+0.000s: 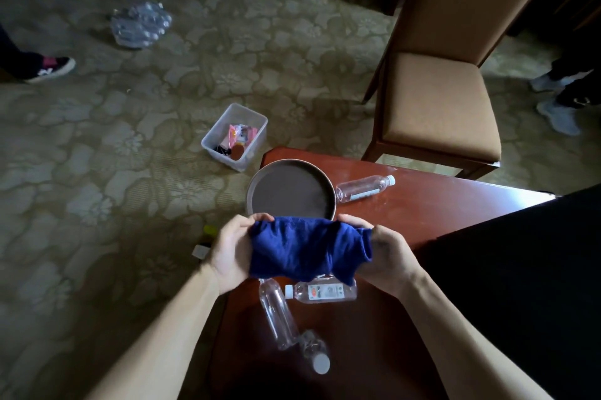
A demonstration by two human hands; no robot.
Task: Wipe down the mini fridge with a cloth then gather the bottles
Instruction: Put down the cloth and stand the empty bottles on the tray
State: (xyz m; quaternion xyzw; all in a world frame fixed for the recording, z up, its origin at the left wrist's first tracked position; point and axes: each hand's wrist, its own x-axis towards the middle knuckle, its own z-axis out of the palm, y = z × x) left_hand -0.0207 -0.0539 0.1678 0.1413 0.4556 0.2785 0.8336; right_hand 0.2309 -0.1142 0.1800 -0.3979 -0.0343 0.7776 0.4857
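A blue cloth [304, 248] is stretched between my left hand [231, 248] and my right hand [388, 256], both gripping its ends above a red-brown wooden table [422, 204]. Clear plastic bottles lie on their sides on the table: one [364, 187] beside a round dark tray [289, 193], one with a label [322, 292] just under the cloth, one [278, 315] pointing toward me, and another with a white cap [315, 354] nearer still. A black surface [520, 269], possibly the mini fridge, fills the right side.
A tan upholstered chair [439, 100] stands beyond the table. On the patterned carpet sit a clear plastic box [235, 136] with small items and a wrapped pack of bottles [141, 24]. Other people's feet show at the left edge [48, 69] and right edge [557, 107].
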